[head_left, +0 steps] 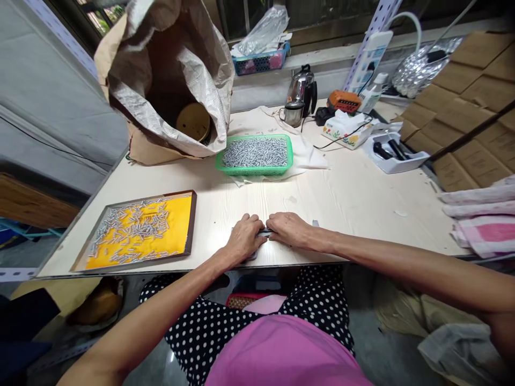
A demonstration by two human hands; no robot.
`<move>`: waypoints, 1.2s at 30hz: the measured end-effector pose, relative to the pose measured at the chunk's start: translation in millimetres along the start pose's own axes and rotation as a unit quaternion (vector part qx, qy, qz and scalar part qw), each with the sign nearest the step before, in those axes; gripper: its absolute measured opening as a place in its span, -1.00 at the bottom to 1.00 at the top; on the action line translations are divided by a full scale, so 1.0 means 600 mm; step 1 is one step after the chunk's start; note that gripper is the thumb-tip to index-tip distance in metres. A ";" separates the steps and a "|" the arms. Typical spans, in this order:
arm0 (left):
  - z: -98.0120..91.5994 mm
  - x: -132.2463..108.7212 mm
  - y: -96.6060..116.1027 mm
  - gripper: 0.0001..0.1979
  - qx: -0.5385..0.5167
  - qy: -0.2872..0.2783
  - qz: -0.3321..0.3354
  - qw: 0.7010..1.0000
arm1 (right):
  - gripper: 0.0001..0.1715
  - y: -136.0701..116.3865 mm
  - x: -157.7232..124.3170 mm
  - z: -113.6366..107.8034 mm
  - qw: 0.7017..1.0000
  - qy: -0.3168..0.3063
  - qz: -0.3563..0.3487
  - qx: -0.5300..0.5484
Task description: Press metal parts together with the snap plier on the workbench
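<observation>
My left hand [244, 236] and my right hand [287, 228] meet near the table's front edge, fingertips almost touching. Both are closed, pinching a small silvery strip [264, 232] that shows between them; most of it is hidden by fingers. Under the left hand a flat grey piece [252, 256] peeks out, its shape mostly covered. Beyond the right wrist lies a small grey piece [315, 223]. To the left, a shallow tray [193, 222] with a yellow bottom holds many loose silvery pins [147, 229]. Farther back, a green basket [254, 171] is full of similar pins [257, 152].
A large open sack [161, 145] stands at the back left. Toward the back right are a metal kettle [301, 88], a metal cup [293, 114], an orange battery pack [344, 101], a tissue box [341, 134] and a white tray [396, 162]. Stacked cardboard boxes [462, 118] flank the right side.
</observation>
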State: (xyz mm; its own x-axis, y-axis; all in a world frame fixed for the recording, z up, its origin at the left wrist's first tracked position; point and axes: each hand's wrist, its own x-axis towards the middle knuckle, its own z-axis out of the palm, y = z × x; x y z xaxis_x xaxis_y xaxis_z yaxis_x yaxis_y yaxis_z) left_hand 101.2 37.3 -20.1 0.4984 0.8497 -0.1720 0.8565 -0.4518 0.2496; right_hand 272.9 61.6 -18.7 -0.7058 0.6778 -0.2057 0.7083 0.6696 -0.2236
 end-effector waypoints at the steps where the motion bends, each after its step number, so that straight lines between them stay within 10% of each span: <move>1: 0.000 0.001 0.001 -0.85 -0.004 -0.001 -0.004 1.000 | -0.85 0.003 0.001 0.002 1.000 0.007 -0.002 -0.001; 9: -0.014 -0.051 -0.040 -0.54 -0.094 0.145 -0.071 0.982 | 0.05 0.024 -0.012 0.010 0.993 0.107 -0.034 0.032; 20: -0.002 -0.104 -0.048 -0.72 -0.153 -0.026 -0.285 0.946 | -0.84 -0.065 -0.038 0.086 0.979 0.192 0.058 0.022; 28: -0.012 -0.076 -0.091 -0.78 -0.228 -0.088 -0.313 0.918 | -0.89 -0.029 -0.004 0.069 0.966 0.244 0.078 -0.036; 32: -0.071 -0.077 -0.100 -0.84 -0.096 -0.022 -0.261 0.960 | -0.84 -0.024 -0.009 0.082 0.959 0.271 0.085 -0.009; 36: -0.189 -0.022 -0.072 -0.71 0.008 0.163 -0.203 0.965 | -0.80 -0.023 -0.008 0.096 0.950 0.299 0.090 -0.004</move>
State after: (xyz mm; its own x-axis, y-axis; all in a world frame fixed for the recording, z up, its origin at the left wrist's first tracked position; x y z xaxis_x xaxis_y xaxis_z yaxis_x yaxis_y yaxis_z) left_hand 42.2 76.4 79.3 0.0543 0.9969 0.0574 0.9757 -0.0652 0.2093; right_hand 265.5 31.7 -69.3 -0.4412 0.8310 0.3389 0.8182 0.5276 -0.2284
